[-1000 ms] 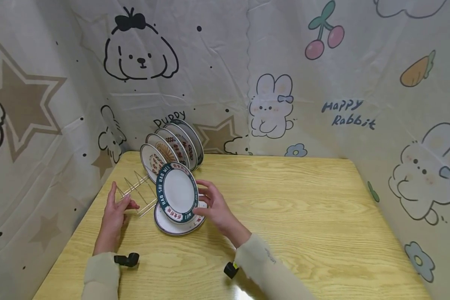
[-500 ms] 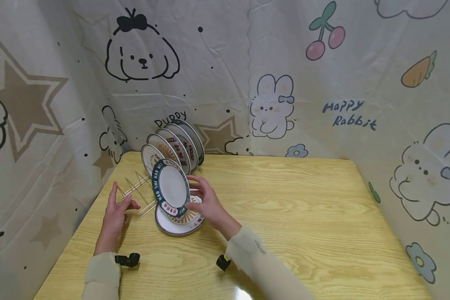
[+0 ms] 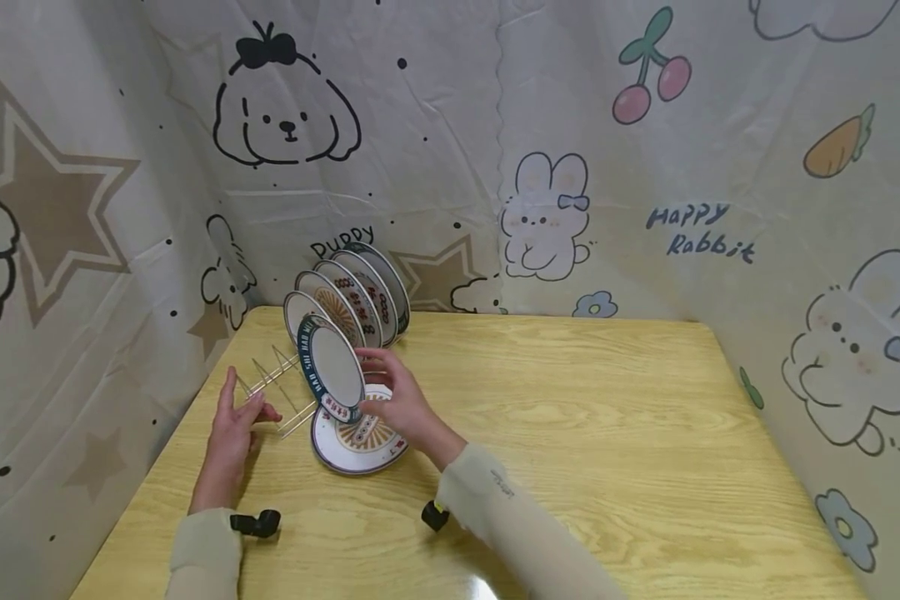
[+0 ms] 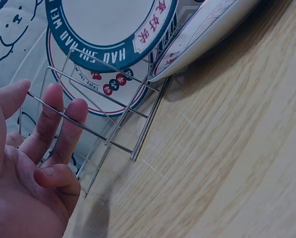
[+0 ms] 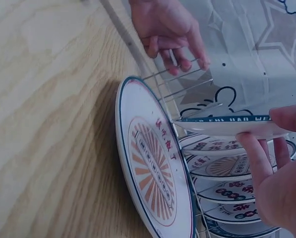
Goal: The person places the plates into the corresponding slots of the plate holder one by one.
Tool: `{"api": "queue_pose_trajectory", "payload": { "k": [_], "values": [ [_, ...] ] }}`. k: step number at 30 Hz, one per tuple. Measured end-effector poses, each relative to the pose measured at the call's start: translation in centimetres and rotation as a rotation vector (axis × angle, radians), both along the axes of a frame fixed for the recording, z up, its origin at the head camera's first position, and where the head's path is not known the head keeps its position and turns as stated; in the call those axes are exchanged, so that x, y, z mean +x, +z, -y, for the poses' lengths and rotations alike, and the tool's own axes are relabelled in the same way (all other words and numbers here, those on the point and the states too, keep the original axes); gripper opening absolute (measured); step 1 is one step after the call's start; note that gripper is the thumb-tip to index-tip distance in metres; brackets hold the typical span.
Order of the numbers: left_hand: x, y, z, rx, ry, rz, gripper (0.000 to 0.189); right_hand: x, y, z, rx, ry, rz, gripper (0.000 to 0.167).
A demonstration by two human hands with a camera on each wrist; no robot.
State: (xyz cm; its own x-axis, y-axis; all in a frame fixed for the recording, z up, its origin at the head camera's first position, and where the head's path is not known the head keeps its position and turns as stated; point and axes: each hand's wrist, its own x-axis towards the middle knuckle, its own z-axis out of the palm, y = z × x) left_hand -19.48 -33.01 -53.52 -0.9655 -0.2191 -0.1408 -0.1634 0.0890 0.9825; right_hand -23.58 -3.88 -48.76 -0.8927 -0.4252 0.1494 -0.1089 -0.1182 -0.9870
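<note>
In the head view, my right hand (image 3: 401, 400) grips a white plate with a dark green lettered rim (image 3: 333, 367) by its right edge. The plate is tilted above the rack, in front of several upright plates; the right wrist view has it edge-on, thumb on one face and fingers on the other. My left hand (image 3: 234, 429) holds the near end of the wire plate rack (image 3: 296, 417); in the left wrist view, an end wire crosses in front of some fingers (image 4: 72, 111). Beside the rack, a white plate with an orange sunburst (image 3: 360, 446) lies on the table.
Several plates (image 3: 345, 292) stand in a row in the far part of the rack, near the back curtain (image 3: 435, 167). The wooden table (image 3: 570, 417) extends to the right. A printed curtain (image 3: 67, 375) borders the left side.
My right hand has moved the green-rimmed plate left and slightly up, turning it toward the rack. More of the sunburst plate shows below. My left hand has stayed at the rack.
</note>
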Motion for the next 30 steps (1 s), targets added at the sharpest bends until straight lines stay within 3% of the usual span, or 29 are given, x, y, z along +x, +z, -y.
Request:
{"api": "queue_pose_trajectory", "payload": {
  "k": [10,14,20,30],
  "values": [
    [0.2,0.4,0.0,0.011,-0.008,-0.003,0.08,-0.9,0.3,0.9,0.053,-0.002,-0.018,0.075],
    [0.4,1.2,-0.6,0.041,-0.001,0.008,0.079,-1.3,0.1,1.3,0.036,-0.026,-0.031,0.071],
    [0.8,2.5,-1.4,0.015,0.0,0.028,0.078,-1.6,-0.1,1.7,0.024,-0.025,-0.048,0.069],
    [0.4,1.7,-0.9,-0.021,0.001,0.039,0.078,-1.9,-0.3,1.7,0.042,-0.045,-0.028,0.063]
  ]
}}
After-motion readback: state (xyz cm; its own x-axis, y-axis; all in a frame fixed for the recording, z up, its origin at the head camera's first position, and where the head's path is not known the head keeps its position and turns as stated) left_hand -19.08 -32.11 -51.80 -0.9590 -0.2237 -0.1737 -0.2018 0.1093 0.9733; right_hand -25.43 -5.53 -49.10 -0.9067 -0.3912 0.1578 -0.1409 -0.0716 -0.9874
